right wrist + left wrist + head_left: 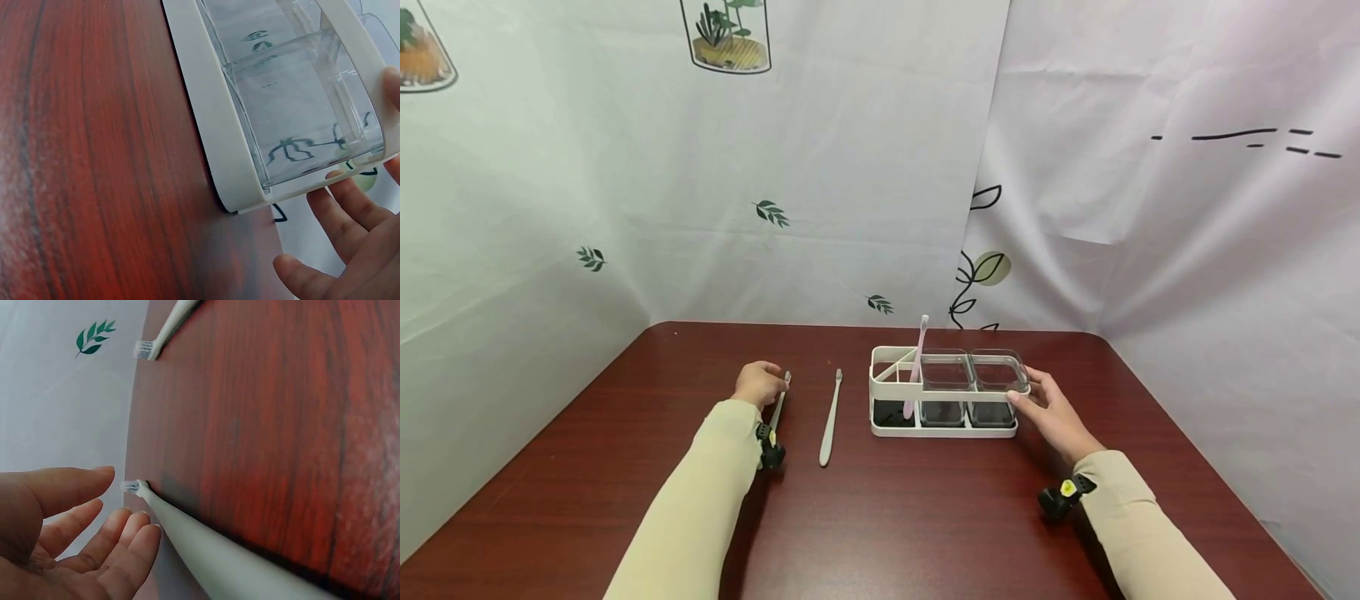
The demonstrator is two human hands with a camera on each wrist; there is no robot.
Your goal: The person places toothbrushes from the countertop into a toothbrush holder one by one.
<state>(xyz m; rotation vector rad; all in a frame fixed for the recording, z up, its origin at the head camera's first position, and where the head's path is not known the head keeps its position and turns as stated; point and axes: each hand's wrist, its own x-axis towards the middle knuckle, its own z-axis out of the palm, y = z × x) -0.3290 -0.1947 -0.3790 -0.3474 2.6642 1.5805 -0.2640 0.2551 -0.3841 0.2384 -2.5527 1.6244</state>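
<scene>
My left hand (758, 383) is at the bristle end of a pale toothbrush (780, 406) lying on the table. In the left wrist view the thumb and fingers are spread apart, with the brush head (133, 487) just beyond their tips. A second pale toothbrush (829, 427) lies to its right. My right hand (1058, 418) holds the right end of a white toothbrush holder (945, 432), thumb on the upper band (365, 47) and other fingers around the end. A pink toothbrush (917, 358) stands tilted in the holder's left part; two clear cups (997, 385) fill the rest.
The dark red-brown wooden table (865, 533) has rounded far corners. A white curtain (820, 150) printed with leaves and plant jars hangs behind it and along its sides. Each wrist wears a small black camera (1058, 502).
</scene>
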